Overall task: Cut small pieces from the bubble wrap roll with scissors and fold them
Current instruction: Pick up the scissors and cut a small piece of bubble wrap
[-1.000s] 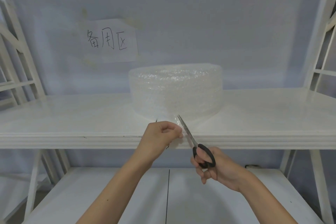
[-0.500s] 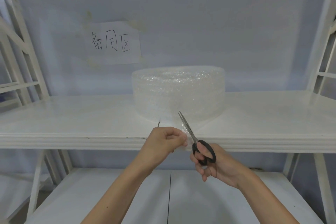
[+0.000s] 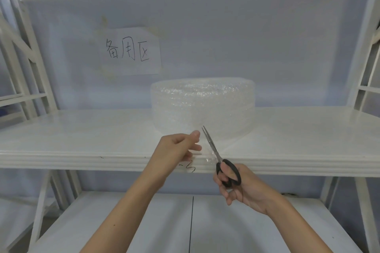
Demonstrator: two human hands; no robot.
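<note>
A: Where is the bubble wrap roll (image 3: 202,107)?

B: It lies flat on the white shelf (image 3: 82,129), a little right of the middle and set back from the front edge; a loose clear tail (image 3: 202,150) of it runs forward to that edge, between the two hands.

A: And the left hand (image 3: 176,150)?

B: It sits over the front edge, just left of the tail; thumb and fingertips are curled towards each other and pinch the clear sheet; the film is so transparent that the exact contact is hard to make out.

A: The right hand (image 3: 236,187)?

B: Just below and in front of the shelf's front edge, right of the left hand; its fingers are curled through the black handle loops of the scissors (image 3: 218,156) and grip them; the lower fingers are tucked under the handles.

A: How do the blades stand?

B: They point up and away, slanting left towards the roll; they look nearly together, the tips just in front of the roll's lower wall, the blades lying against the tail beside the left fingertips.

A: Anything else there?

B: A paper sign (image 3: 130,51) with handwritten characters is stuck on the back wall, above and left of the roll; a lower shelf (image 3: 123,222) shows under the arms; there is a black scribble on the front edge by the left hand.
</note>
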